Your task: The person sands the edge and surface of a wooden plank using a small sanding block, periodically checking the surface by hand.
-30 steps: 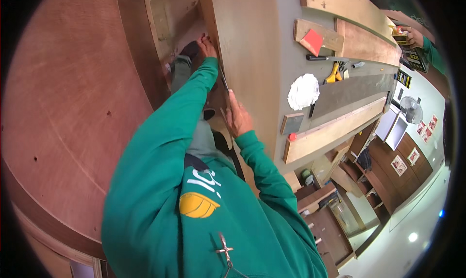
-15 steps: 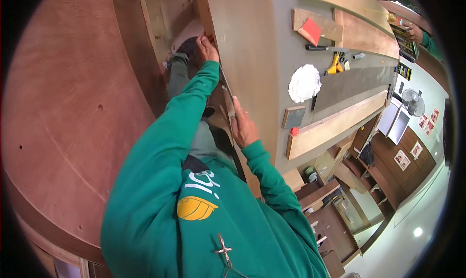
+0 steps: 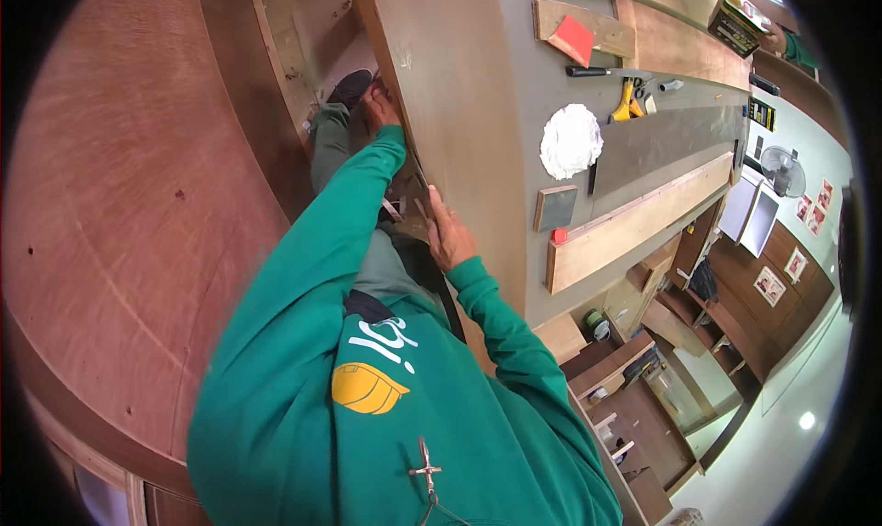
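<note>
So the person in the green sweatshirt is leaning right over the edge of the table (image 3: 514, 113), working on the tall plywood panel (image 3: 450, 131) that runs down its side. Left hand (image 3: 378, 111) is up near the far end of the panel, fingers curled against its edge, though I can't tell if they're actually closed round anything. Right hand (image 3: 448, 237) is lower down, fingers together and laid flat on the panel face, just pressing, not gripping. I'd guess that panel is stiff and fairly heavy, with sharp splintery edges, so you'd take it by the long edges with both hands spread apart. Something small and thin (image 3: 404, 204) sits between the hands, too shadowed to name. The panel's lower end is hidden behind the sleeve.
</note>
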Demonstrator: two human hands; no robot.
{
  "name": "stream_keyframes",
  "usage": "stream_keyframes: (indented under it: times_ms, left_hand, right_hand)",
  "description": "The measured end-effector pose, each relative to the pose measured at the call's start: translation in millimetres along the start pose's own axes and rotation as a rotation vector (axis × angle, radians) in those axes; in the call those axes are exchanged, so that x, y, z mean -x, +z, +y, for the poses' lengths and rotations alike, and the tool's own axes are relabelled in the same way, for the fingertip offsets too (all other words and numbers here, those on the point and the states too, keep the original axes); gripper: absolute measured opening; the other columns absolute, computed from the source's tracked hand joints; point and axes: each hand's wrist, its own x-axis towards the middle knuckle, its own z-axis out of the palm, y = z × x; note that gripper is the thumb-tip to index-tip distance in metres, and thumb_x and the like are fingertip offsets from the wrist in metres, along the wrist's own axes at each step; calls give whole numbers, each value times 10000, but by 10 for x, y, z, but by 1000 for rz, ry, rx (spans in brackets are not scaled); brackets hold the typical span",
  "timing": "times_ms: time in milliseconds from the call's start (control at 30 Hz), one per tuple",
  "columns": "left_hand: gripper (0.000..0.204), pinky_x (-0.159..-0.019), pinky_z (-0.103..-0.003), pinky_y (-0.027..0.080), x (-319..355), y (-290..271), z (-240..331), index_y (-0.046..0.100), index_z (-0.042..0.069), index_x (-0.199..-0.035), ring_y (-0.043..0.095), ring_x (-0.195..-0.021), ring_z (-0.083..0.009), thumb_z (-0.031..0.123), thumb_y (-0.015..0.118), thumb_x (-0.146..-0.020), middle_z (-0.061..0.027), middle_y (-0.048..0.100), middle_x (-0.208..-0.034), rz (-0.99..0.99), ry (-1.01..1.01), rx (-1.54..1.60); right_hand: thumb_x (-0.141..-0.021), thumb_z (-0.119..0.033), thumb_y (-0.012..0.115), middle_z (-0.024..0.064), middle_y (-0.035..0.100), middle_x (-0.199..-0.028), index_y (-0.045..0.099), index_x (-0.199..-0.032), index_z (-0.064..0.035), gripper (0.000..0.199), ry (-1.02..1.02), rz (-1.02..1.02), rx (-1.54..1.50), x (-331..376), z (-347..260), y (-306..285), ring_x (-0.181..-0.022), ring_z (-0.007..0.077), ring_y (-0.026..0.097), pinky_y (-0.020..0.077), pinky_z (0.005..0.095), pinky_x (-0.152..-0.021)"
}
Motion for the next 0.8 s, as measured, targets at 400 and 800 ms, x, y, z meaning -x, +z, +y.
stream_keyframes:
  times_ms: [400, 800]
  left_hand:
    - [411, -875, -351, 464, 605, -63, 224, 446, 41, -1255, 562, -1009, -255, 349, 340, -1004, -173, 546, -1168, -45, -70, 90]
    - [407, -863, -360, 464, 799, -170, -89, 404, 67, -1283, 562, -987, -243, 360, 327, -1012, -154, 555, -1131, -96, -87, 279]
  right_hand:
    - [-895, -162, 514, 234, 561, -1023, 225, -1476, -255, 655, 11, 24, -76, 660, 242, -63, -810, 443, 584, 475, 527, -678]
    - [-892, -167, 510, 232, 564, -989, 229, -1473, -261, 652, -3, 73, -76, 751, 478, 253, -758, 447, 586, 483, 540, -661]
